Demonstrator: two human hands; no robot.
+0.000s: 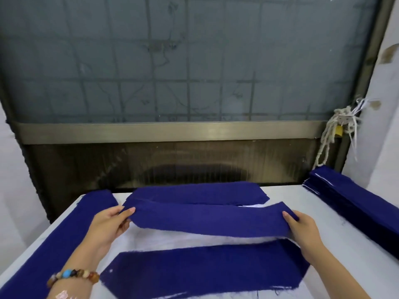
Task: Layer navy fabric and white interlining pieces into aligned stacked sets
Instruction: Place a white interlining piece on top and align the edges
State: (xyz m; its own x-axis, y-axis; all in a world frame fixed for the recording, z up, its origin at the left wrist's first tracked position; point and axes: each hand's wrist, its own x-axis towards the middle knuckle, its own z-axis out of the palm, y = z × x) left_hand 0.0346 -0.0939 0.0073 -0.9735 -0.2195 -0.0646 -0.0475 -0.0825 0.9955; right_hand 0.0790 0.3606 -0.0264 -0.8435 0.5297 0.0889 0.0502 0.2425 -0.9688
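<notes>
A long navy fabric strip (207, 219) hangs lifted above the table, sagging slightly in the middle. My left hand (110, 225) pinches its left end and my right hand (304, 229) pinches its right end. Under the strip shows a white interlining piece (194, 238). Nearer to me lies a flat navy piece (205, 270) with angled ends. Behind the held strip rests another navy piece (198, 193) with a white edge showing below its right end.
A tall stack of navy pieces (354, 203) with thin white layers lies along the table's right side. A long navy strip (54, 240) runs down the left edge. The white table (336, 244) meets a metal-framed window (172, 130) at the back. A rope bundle (339, 130) hangs at right.
</notes>
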